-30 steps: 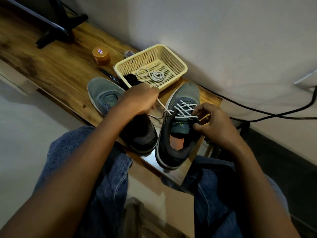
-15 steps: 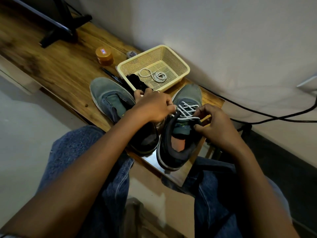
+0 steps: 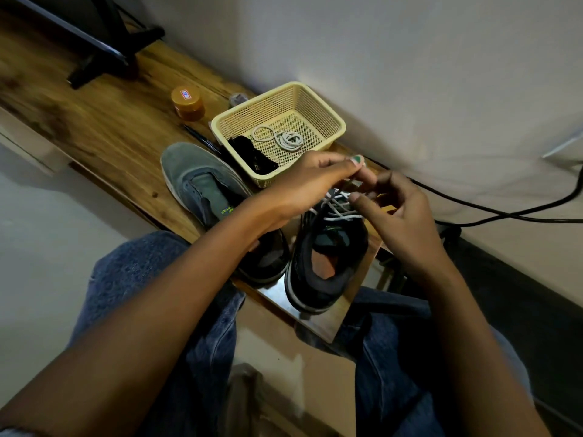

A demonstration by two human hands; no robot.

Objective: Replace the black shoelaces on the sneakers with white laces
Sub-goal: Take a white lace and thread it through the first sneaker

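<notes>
In the head view, the left hand [image 3: 310,184], which a second ago was pulling lace out to the side near the left shoe [image 3: 202,197], is now meeting the right hand [image 3: 394,212] over the right shoe [image 3: 328,263]; both are pinching the white lace [image 3: 339,212] above the upper eyelets, fingers curled round its ends. The right hand, earlier steadying the shoe's collar, is lifting off it to take lace. That is reading as the last crossings being tightened or a knot being started, so this shoe is nearly done. The left shoe is lying unlaced beside it, toward the bench's [image 3: 104,127] front edge, tongue open, still waiting. The second white lace [image 3: 280,138] is sitting coiled in the basket [image 3: 328,118] at the bench's back edge against the wall [image 3: 410,74], with the removed black laces [image 3: 255,152] bunched in its near corner. An orange jar [image 3: 188,104] and a pen [image 3: 202,140] are lying just left of the basket, a dark stand [image 3: 110,55] is occupying the far left end, and a black cable [image 3: 489,212] is trailing along the floor by the wall on the right.
</notes>
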